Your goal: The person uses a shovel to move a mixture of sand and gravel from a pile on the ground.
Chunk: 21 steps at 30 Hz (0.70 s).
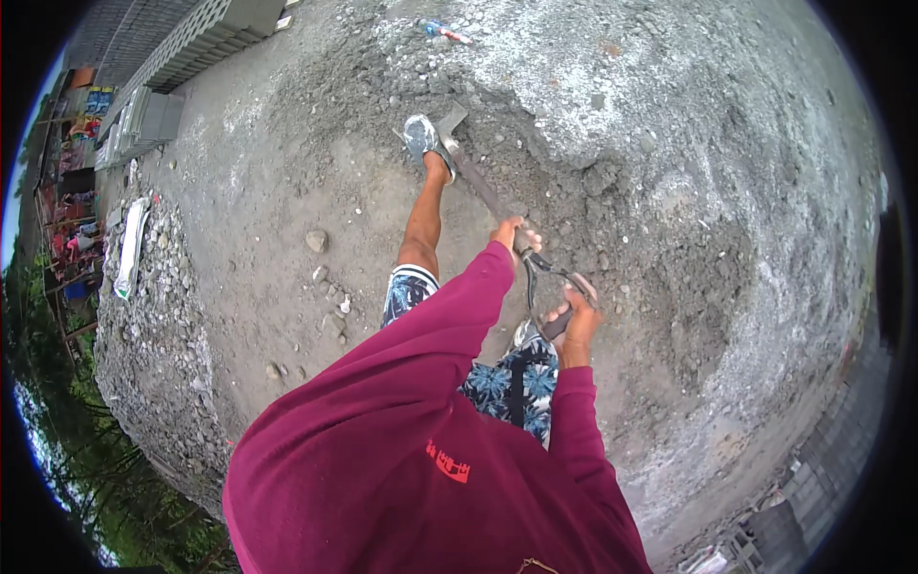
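Note:
I hold a shovel slantwise, its metal blade low at the ground's gravel and its forked handle toward me. My left hand wraps round the shaft just below the fork. My right hand is closed on the crosswise grip at the handle's end. My left foot, in a grey patterned shoe, is at the blade and hides part of it. Grey sand and gravel lie around the blade. My other shoe shows partly behind the handle.
A wide heap of grey, whitish gravel spreads ahead and right. Concrete blocks are stacked at far left, near a long white bag on stones. Loose rocks dot the ground left of me. A blue and red scrap lies far ahead.

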{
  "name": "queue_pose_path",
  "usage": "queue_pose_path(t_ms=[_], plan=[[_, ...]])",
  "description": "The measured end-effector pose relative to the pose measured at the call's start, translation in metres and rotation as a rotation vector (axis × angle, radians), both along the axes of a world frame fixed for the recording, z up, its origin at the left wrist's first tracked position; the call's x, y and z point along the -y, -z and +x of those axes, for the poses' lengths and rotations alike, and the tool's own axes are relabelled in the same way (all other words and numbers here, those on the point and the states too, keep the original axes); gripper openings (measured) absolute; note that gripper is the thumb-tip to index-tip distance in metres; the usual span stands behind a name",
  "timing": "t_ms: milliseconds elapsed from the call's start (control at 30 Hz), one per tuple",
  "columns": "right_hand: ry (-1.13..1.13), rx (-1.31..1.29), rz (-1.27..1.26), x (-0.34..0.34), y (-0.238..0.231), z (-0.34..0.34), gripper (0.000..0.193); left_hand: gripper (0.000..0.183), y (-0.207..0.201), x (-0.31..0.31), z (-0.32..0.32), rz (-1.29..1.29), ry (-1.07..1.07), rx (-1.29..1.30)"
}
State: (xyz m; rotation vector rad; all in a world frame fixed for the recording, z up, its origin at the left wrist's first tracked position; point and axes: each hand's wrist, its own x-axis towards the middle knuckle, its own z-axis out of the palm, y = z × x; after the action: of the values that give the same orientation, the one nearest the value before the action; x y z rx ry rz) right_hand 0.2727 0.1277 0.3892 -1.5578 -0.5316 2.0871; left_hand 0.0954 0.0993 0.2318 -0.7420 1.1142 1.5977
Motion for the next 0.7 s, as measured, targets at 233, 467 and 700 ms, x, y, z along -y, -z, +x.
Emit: queue_pose_path(t_ms=[233, 467, 700], plan=[[0.012, -0.224, 0.072, 0.003, -0.154, -0.118, 0.048, 0.007, -0.087, 0.003, -0.086, 0.202, -0.046, 0.176], [0.245, -0.485, 0.04, -0.023, -0.155, -0.172, 0.048, 0.009, -0.146, -0.03, -0.131, 0.007, -0.057, -0.06], [0.022, -0.291, 0.034, 0.021, -0.151, -0.117, 0.047, 0.009, -0.098, 0.01, -0.085, 0.001, -0.002, 0.03]])
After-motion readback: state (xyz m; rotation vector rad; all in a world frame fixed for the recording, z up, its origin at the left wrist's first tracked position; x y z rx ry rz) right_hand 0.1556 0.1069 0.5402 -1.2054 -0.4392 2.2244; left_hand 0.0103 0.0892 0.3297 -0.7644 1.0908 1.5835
